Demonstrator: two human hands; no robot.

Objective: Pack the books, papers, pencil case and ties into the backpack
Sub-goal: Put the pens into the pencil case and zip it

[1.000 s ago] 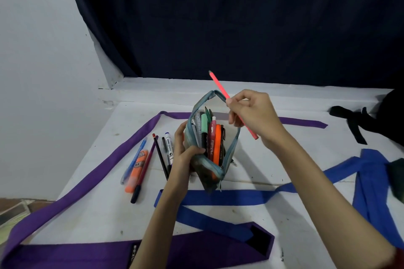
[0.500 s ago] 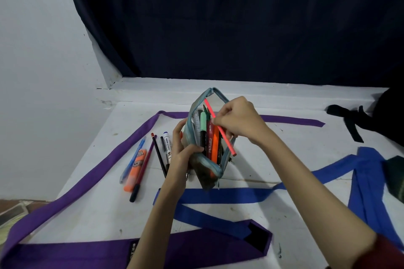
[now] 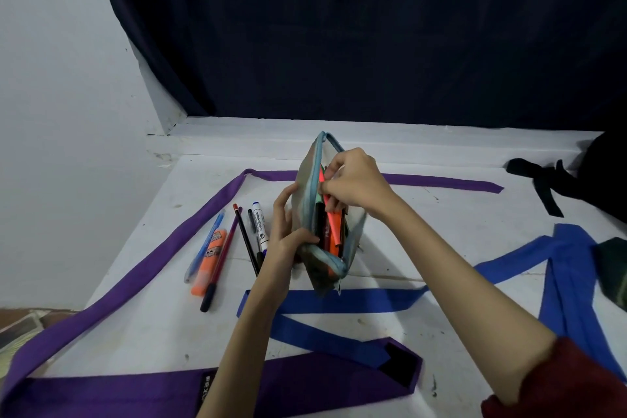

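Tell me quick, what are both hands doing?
Left hand: closed, gripping the open pencil case.
Right hand: closed, pinching a pink-red pen into the case.

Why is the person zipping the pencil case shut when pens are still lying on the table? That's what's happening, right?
Not quite. In the head view the pencil case is wide open: the left hand holds its side while the right hand pushes a red pen inside. You're right that pens still lie on the table.
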